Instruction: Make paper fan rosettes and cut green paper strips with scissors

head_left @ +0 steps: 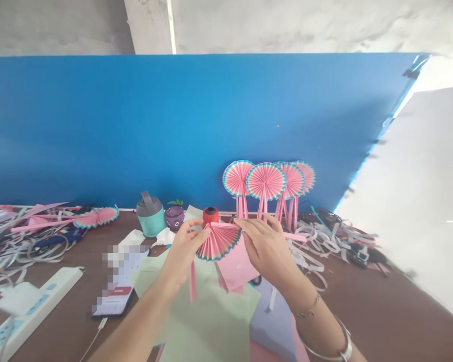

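Observation:
A pink pleated paper fan [219, 242] with a blue and cream edge is spread in a half circle between my hands. My left hand [183, 251] pinches its left corner with thumb and fingers. The fingers of my right hand [264, 244] are closed at its right corner, and the fingertips partly cover that end. One pink strip [193, 281] hangs below my left hand. Another pink strip [296, 237] sticks out to the right behind my right hand. Under the fan lie pale green paper sheets [207, 322] and pink paper [238, 264].
Several round pink fans [266, 182] lean against the blue panel [154, 125]. A red object [210, 215], purple cup [174, 217] and teal bottle [150, 218] stand behind. Left are a phone [123, 281] and power strip [33, 317]. Paper strips [320, 241] are heaped on the right.

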`<state>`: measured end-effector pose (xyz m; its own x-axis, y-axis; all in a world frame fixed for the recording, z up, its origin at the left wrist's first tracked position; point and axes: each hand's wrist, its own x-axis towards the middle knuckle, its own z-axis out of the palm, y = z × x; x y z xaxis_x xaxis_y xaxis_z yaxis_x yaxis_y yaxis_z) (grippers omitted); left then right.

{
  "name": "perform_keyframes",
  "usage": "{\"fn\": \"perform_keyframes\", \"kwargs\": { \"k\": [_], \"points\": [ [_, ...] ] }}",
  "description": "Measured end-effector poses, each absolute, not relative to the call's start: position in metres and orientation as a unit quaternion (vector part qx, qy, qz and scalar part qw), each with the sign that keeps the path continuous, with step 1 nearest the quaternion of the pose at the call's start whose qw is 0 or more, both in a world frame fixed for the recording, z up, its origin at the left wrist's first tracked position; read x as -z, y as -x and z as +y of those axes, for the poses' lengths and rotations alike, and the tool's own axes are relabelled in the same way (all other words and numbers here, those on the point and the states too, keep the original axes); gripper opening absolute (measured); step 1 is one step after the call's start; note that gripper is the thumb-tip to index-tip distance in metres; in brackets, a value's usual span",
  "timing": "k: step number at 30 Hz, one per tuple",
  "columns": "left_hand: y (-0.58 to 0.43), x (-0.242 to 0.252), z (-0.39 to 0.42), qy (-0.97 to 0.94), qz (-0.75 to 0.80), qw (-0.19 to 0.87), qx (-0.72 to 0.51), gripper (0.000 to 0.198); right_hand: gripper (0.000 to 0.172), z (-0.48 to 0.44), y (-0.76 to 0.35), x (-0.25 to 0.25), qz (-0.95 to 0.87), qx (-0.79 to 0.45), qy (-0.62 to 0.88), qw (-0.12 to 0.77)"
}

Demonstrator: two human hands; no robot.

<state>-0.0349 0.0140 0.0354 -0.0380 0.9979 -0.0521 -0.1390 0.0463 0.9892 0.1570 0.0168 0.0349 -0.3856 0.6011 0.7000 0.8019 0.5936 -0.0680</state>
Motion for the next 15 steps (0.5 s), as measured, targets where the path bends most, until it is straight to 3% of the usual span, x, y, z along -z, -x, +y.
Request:
{"fn": "perform_keyframes", "kwargs": {
  "k": [3,7,12,15],
  "points": [
    [0.043,-0.031,0.019,-0.512,0.511,0.508,-0.467,0.031,0.042,0.013,-0.164,-0.042,-0.825,0.13,0.441,0.329],
    [0.052,-0.032,0.017,-0.602,0.502,0.523,-0.335,0.029,0.031,0.01,-0.179,-0.046,-0.831,0.075,0.448,0.321],
    [0.06,-0.038,0.011,-0.658,0.39,0.606,-0.219,0.021,0.028,0.008,-0.203,-0.049,-0.85,-0.201,0.403,0.275],
    [0.06,-0.028,0.009,-0.555,0.34,0.699,-0.297,0.014,0.022,0.007,-0.206,-0.055,-0.81,-0.378,0.364,0.261]
  ]
}}
